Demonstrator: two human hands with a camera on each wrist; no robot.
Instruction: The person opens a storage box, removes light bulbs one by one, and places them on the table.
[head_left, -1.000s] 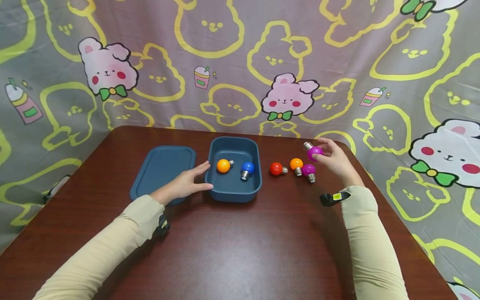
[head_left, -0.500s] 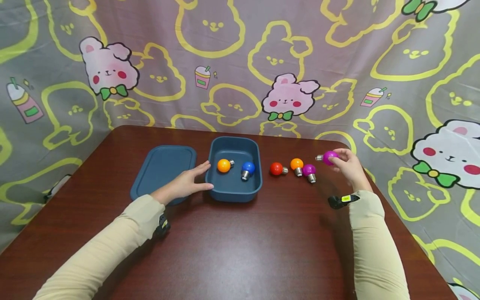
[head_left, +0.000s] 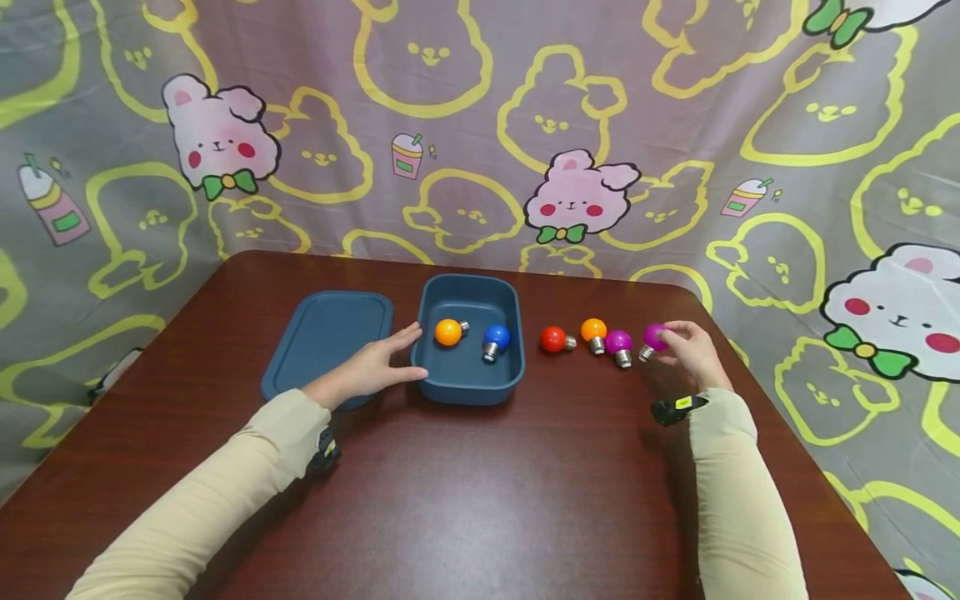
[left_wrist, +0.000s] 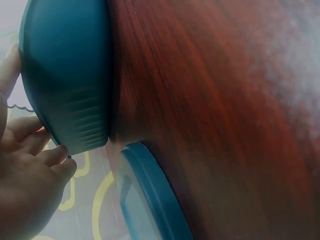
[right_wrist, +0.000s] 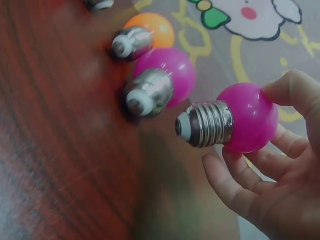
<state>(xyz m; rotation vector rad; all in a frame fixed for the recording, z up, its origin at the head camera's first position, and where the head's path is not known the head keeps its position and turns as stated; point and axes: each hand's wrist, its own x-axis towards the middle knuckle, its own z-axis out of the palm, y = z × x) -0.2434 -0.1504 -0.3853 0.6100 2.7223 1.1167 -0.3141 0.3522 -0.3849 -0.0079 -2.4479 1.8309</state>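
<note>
My right hand [head_left: 693, 350] pinches a purple light bulb [right_wrist: 248, 118] by its round globe, with the metal screw base pointing away from the palm. Just left of it, a second purple bulb [head_left: 618, 342] lies on the table beside an orange bulb [head_left: 593, 331]; a red bulb [head_left: 553, 338] lies further left. My left hand [head_left: 367, 367] rests with extended fingers and thumb against the left rim of a blue rectangular box [head_left: 472, 393]. Inside that box lie an orange bulb [head_left: 448, 332] and a blue bulb [head_left: 496, 338].
A blue lid [head_left: 330, 333] lies flat on the brown wooden table [head_left: 480, 500], left of the box and partly behind the left hand. A patterned curtain [head_left: 465, 117] hangs behind the table and along its sides.
My right hand moved right, then down toward the table with the purple bulb, whose screw base swung from up-left to down-left. The left hand stayed at the box.
</note>
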